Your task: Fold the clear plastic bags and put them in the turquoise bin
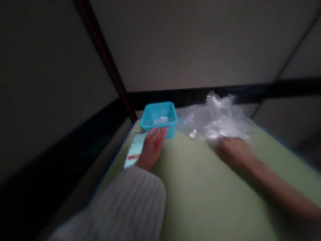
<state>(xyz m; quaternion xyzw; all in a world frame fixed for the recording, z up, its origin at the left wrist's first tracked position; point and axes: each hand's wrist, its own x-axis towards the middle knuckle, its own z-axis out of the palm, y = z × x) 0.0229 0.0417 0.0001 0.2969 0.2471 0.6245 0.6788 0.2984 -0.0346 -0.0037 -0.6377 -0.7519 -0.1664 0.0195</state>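
My left hand (152, 145), in a ribbed grey sleeve, has its fingers stretched out against the front of a turquoise plastic basket (172, 130). Something pale and flat lies inside the basket, too blurred to name. Beside the left hand is a pale sheet or booklet (136, 146) with a red mark, partly covered by the hand. At the near edge of a crumpled clear plastic bag (218, 120), my right hand (234, 150) is closed with knuckles up. It looks shut on the plastic, though its fingertips are hidden and motion blurs it.
The green tabletop (195, 187) narrows toward a pale wall (200, 43) with a dark horizontal band (185, 94). A dark reddish post (105, 57) marks the corner behind the basket. Another wall stands close along the left edge of the table.
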